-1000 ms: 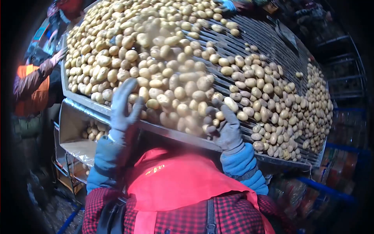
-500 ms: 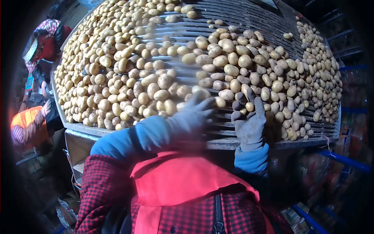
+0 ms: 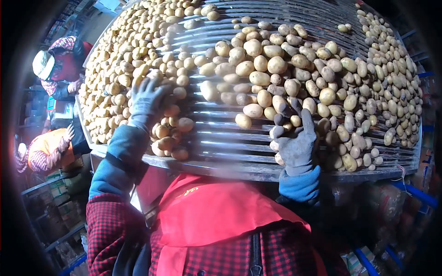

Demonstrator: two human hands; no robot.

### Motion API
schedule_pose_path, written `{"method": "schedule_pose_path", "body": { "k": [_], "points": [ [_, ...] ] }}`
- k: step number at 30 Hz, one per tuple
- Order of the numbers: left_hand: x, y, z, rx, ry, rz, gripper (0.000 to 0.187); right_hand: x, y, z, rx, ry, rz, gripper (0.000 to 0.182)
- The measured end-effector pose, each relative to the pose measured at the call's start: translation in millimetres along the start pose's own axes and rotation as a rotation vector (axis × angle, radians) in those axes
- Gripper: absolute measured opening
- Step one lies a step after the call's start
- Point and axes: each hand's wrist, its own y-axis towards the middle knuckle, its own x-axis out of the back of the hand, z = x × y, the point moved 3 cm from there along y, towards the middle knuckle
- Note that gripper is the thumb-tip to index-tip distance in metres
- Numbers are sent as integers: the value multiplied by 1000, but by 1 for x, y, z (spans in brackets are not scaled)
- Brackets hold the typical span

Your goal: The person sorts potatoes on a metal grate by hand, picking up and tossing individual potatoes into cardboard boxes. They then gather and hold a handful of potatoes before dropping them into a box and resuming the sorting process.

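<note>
Left hand [image 3: 146, 100] spreads wide over potatoes [image 3: 124, 80]; right hand [image 3: 297, 145] seemingly holds small potatoes [image 3: 295, 120], which a loose grip could drop.

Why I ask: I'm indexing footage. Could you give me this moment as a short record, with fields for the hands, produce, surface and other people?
left hand: gloved, fingers spread over potatoes
right hand: gloved, palm up, fingers curled around small potatoes
produce: potatoes, massed at left and right
surface: slatted table, slats showing between the masses
clothing: red apron
other people: two at the left, one in an orange vest, one in pale headwear
</note>
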Motion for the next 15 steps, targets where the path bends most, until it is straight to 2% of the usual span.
{"method": "schedule_pose_path", "body": {
  "k": [1,2,5,6,8,9,11,12,15],
  "points": [
    [-2,3,8,67,22,-4,45,1,0,-1,-19,24,7,47],
    [-5,4,10,109,178,-4,47,0,0,-2,-45,37,25,47],
    [24,23,-41,-151,-113,-138,60,3,3,-3,-65,39,47,47],
    [35,35,-73,-201,-345,20,66,3,5,-3,-61,31,51,47],
    [15,45,-123,-456,-367,-115,68,2,6,-4,-56,-9,21,47],
    [27,55,-148,-569,-376,-89,65,2,6,-4,-50,-30,4,48],
    [-2,59,-169,-579,-403,-188,64,2,5,-4,-25,-49,11,47],
    [7,58,-171,-574,-438,-231,64,2,5,-4,-12,-60,15,46],
    [-13,46,-144,-541,-398,-203,58,2,6,-5,-21,-44,-84,46]
  ]
}}
